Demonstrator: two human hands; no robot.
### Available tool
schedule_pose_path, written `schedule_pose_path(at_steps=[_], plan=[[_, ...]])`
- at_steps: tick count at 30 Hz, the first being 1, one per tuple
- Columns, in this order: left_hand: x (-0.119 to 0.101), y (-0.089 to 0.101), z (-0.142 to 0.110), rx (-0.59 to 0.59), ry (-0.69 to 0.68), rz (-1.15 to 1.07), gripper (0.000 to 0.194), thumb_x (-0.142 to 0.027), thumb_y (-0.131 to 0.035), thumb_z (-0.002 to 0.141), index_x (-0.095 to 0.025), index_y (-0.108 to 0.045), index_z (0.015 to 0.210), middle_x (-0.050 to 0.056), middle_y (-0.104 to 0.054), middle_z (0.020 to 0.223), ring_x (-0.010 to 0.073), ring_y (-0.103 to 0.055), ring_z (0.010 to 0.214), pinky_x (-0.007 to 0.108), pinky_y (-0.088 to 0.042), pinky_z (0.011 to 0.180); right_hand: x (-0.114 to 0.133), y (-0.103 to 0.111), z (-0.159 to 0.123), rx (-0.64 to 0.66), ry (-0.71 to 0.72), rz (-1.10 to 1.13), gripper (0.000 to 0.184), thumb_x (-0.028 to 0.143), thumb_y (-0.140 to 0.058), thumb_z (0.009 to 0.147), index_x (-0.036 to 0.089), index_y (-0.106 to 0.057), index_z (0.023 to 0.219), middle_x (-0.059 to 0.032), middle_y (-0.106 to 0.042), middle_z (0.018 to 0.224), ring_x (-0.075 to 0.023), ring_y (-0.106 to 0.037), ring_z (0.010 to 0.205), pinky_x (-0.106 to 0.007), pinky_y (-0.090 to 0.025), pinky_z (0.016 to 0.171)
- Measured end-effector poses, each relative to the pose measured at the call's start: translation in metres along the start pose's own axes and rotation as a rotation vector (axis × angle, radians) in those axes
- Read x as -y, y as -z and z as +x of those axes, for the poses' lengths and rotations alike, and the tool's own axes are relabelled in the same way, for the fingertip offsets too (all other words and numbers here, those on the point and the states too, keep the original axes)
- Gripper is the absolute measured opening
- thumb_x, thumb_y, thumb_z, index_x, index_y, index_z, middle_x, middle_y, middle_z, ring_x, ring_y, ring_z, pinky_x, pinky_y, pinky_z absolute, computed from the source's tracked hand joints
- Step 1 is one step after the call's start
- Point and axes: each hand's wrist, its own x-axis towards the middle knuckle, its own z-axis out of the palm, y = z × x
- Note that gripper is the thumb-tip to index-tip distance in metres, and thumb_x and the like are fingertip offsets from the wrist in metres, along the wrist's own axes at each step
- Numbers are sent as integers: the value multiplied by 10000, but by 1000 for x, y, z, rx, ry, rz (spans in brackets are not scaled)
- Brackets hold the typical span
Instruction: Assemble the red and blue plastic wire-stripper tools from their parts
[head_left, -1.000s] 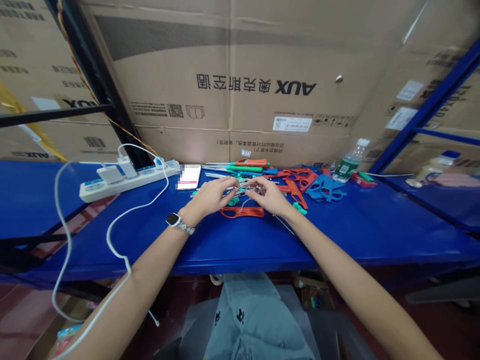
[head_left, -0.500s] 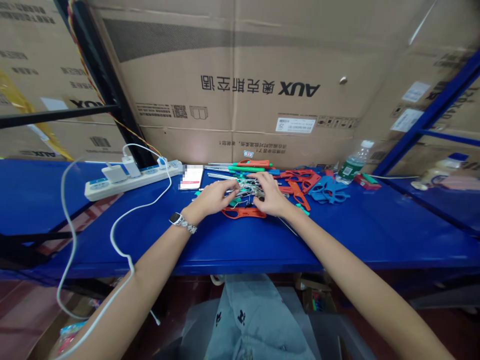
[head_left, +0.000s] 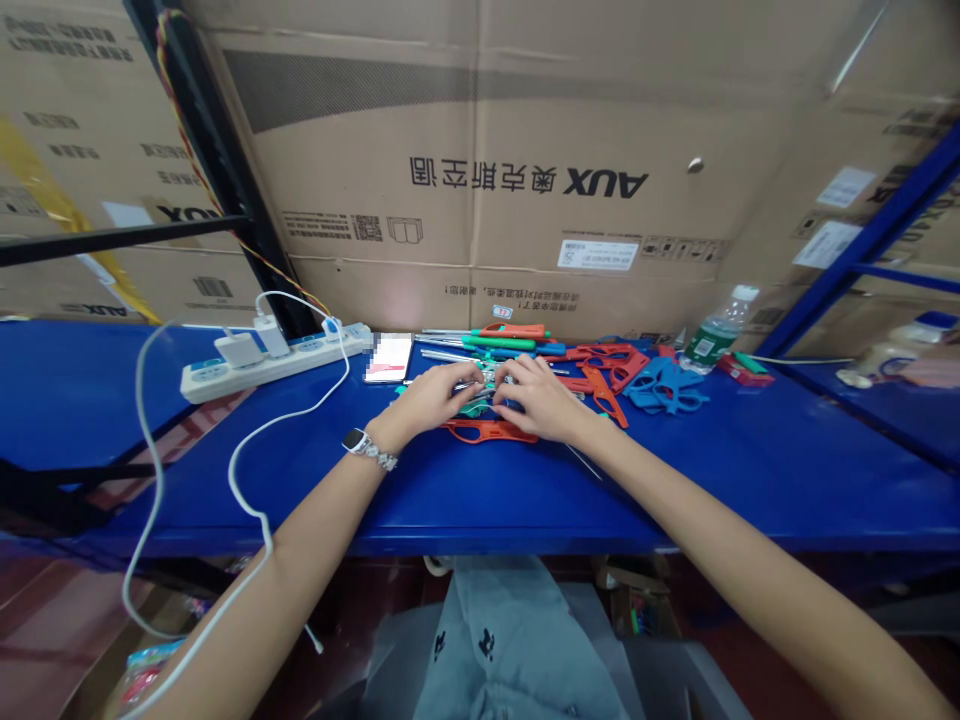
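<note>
Curling over the small parts pile, my left hand and right hand face each other, fingers bent and thumbs partly apart; I cannot tell whether either grips a piece. The pile sits between them on the blue table, just behind an orange handle piece. Farther out, the phone lies left, blue plastic pieces right, near the bottle.

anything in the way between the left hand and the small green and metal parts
Nothing visible: the left hand's fingertips are right at the small green and metal parts. The orange handle piece lies on the near side, not between them.
</note>
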Motion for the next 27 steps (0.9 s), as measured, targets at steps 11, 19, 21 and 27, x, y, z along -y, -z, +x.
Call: schedule_pose_path(at_steps=[11,19,21,27], plan=[[11,-1,1,-33,-37,-113,197,-331,-491,1021,-197,-635,1003,39,-679,895,173,-597,753,296,-451,696,-9,-12,-1,-149,6,142,223,202,-504,990,188,-717,1053,-98,-732,982,-240,-611,914,-379,-465,829],[9,1,-1,-9,-32,-121,191,-319,-522,1003,-189,-658,1034,44,-700,953,155,-599,782,279,-430,693,-21,-9,-7,-304,71,75,249,187,-494,1021,171,-741,1052,-107,-742,932,-225,-647,862,-357,-484,770],[8,2,-1,-2,-34,-124,191,-325,-534,997,-188,-663,1030,46,-703,956,156,-606,795,279,-427,688,-20,-6,-8,-300,52,39,234,186,-514,1010,176,-745,1044,-104,-741,940,-224,-652,860,-356,-471,764],[6,2,0,13,-18,-139,215,-358,-555,983,-182,-675,1013,49,-705,937,150,-593,760,282,-421,664,-19,-2,-8,-292,-36,22,223,172,-535,979,191,-752,1025,-98,-740,973,-214,-653,859,-343,-453,754]])
